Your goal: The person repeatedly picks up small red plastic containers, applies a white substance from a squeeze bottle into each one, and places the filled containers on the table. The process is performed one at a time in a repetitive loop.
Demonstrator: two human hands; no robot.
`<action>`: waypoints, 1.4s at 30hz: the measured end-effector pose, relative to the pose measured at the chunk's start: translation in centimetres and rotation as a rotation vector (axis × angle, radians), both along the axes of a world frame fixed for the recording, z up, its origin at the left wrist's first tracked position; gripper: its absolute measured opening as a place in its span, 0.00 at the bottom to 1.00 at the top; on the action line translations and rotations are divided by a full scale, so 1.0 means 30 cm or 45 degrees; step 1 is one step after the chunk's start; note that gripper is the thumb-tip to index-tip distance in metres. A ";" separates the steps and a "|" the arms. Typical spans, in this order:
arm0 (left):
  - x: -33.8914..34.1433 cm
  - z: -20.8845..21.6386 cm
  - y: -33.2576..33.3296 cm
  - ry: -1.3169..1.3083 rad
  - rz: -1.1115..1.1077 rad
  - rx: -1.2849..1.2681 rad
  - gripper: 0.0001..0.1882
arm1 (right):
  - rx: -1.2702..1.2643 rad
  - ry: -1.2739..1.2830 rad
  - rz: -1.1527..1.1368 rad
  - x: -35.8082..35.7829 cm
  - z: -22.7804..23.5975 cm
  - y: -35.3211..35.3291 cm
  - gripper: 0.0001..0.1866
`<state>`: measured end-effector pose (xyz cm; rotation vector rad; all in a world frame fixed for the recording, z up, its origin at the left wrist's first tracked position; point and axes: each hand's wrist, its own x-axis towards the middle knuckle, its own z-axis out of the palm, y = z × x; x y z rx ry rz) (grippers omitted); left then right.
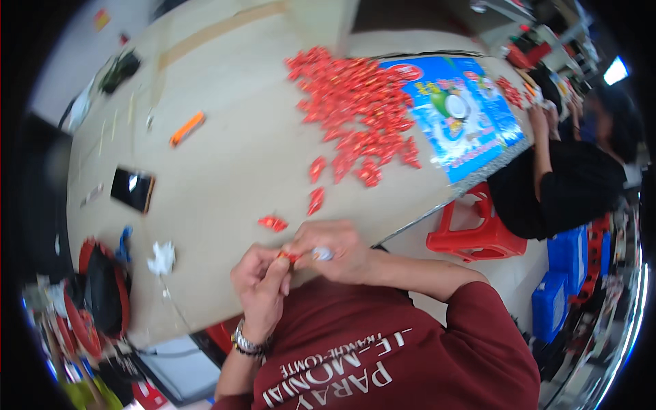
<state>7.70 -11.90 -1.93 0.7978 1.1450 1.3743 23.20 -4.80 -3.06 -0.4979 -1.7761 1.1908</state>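
My left hand [258,277], with a bracelet and a watch at its wrist, pinches a small shiny red piece with yellow marks [290,257] near the table's front edge. Against it, from the right, press the fingers of my right hand [338,249]. A thing with a round whitish end [322,253] sticks out of the right fist; its kind is hidden by the fingers. Just beyond my hands lies a loose red piece [274,223], and another red piece [316,201] is farther off. A large heap of similar red pieces [359,102] spreads across the table behind them.
A blue printed sheet [458,113] lies right of the heap. On the left are an orange utility knife [187,129], a phone [132,189], crumpled white tissue [162,258] and a black-and-red bag [106,290]. A co-worker in black [560,184] sits right, near a red stool [475,232].
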 end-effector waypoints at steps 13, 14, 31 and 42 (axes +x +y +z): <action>0.039 0.006 0.034 0.052 -0.077 0.169 0.10 | 0.064 0.050 -0.028 0.065 0.052 0.001 0.08; 0.041 0.011 0.036 0.060 -0.094 0.195 0.10 | 0.082 0.051 -0.041 0.071 0.063 0.000 0.08; 0.076 0.124 0.056 1.121 -0.053 0.461 0.13 | -0.256 0.135 -0.579 0.290 0.137 -0.057 0.14; 0.009 0.077 0.109 1.512 -0.174 0.664 0.19 | -0.127 0.131 -0.648 0.315 0.129 -0.080 0.11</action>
